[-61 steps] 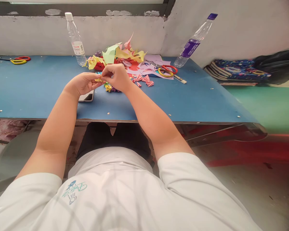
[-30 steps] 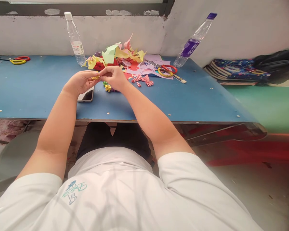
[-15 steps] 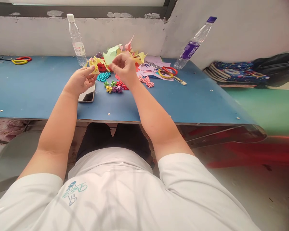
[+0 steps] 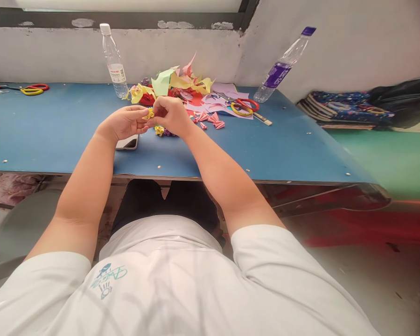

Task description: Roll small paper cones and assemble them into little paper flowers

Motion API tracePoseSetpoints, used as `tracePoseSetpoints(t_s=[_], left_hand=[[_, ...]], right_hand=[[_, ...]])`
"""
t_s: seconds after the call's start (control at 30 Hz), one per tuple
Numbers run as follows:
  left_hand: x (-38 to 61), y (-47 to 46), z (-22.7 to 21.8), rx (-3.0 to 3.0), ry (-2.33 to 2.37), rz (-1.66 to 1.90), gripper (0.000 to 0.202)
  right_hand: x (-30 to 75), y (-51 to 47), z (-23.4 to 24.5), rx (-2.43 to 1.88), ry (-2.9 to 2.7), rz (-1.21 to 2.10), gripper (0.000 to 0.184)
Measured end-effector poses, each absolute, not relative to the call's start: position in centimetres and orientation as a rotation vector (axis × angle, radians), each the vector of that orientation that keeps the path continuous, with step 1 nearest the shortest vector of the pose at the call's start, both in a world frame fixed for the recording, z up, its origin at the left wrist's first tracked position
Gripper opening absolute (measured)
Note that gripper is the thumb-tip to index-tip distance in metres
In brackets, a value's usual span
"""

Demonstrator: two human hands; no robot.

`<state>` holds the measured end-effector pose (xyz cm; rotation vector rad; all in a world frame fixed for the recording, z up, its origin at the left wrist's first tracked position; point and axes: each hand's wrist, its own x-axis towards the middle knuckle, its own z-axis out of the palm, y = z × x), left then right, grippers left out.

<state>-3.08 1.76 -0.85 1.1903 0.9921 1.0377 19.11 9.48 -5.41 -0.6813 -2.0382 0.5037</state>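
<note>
One long blue table [image 4: 49, 135] fills the view ahead of the person I'm watching. Against the far wall sprawls a heap of coloured paper [image 4: 196, 87], with a white-capped bottle [image 4: 117, 73] on its left and a purple-labelled bottle [image 4: 277, 75] farther right. In front of the heap the hands have just met: half a second ago the right hand [image 4: 171, 114] was well apart from the left hand [image 4: 123, 122], and now its fingertips are back at the left's, so I'd judge the shaping is a two-handed job again. A phone [image 4: 129, 142] lies near, under the left wrist; pink folded pieces [image 4: 219, 123] lie to the right. Smallest is the yellow paper piece [image 4: 150, 113], raised between the hands. Left thumb and fingers are pinched on it; whether the right's are clamped or merely touching, I can't tell. Its visible part seems to slant from near left to far right; which end is its front is too small to tell.
</note>
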Motion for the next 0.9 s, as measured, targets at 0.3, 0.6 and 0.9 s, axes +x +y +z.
tracePoseSetpoints(t_s=[0.3, 0.6, 0.9], left_hand=[[-3.3, 2.2, -0.9, 1.208, 0.993, 1.036, 0.016], [-3.3, 2.6, -1.2, 1.222, 1.028, 1.124, 0.017], [-3.4, 3.6, -2.0, 1.189, 0.947, 1.201, 0.007]], right_hand=[[19.2, 9.3, -5.1, -0.622, -2.078, 0.575, 0.055], [18.6, 10.0, -6.1, -0.638, -2.036, 0.506, 0.04], [18.1, 12.2, -7.7, -0.688, -1.846, 0.573, 0.035]])
